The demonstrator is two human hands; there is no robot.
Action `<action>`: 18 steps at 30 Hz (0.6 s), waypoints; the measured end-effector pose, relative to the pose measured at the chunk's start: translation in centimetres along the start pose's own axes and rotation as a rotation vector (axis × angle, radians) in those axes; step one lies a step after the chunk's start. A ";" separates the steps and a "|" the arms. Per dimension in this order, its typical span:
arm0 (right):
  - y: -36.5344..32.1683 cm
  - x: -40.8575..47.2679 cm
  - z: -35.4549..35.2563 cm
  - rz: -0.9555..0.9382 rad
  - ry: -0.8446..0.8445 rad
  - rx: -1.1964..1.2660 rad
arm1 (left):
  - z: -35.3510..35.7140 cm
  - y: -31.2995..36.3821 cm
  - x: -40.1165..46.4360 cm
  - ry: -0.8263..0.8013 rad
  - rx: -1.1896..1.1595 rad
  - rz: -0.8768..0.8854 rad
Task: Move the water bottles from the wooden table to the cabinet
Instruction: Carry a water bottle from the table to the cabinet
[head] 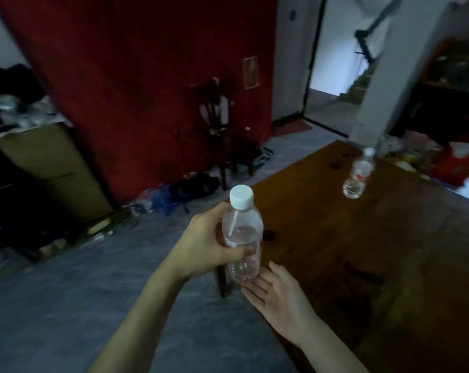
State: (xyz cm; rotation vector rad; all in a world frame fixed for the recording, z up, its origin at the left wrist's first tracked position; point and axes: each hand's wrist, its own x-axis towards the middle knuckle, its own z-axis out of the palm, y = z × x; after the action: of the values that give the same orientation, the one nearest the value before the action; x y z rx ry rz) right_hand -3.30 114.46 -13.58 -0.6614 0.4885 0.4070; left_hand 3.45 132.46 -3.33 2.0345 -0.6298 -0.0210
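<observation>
Head view: my left hand grasps a bottle upright over the counter edge; my right hand, released, touches its base. A second bottle stands beyond. Grip could slip; cabinet unclear.

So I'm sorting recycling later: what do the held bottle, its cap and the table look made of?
Held bottle: clear thin plastic, glossy, see-through with highlights. Cap: opaque white plastic, apparently ribbed. Table: brown wood, dull sheen, dark knot-like spots.
</observation>
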 end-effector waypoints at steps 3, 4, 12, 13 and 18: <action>2.7 1.7 4.6 0.080 -0.044 -0.085 | -4.7 -1.2 -3.3 0.104 0.052 -0.067; 3.6 2.3 6.1 0.111 -0.062 -0.116 | -6.3 -1.7 -4.4 0.146 0.066 -0.097; 11.0 7.0 16.0 0.393 -0.292 -0.271 | -15.0 -4.0 -13.8 0.512 0.124 -0.349; 12.1 7.7 17.0 0.437 -0.323 -0.307 | -15.9 -4.2 -15.0 0.558 0.136 -0.382; 17.5 10.0 21.1 0.628 -0.491 -0.487 | -18.3 -4.0 -21.0 0.790 0.189 -0.530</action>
State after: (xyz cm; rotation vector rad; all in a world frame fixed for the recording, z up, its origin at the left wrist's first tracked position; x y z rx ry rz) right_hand 2.33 143.08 -13.00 -0.8342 0.1084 1.2761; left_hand -8.20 158.11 -1.85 2.1087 0.4136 0.5182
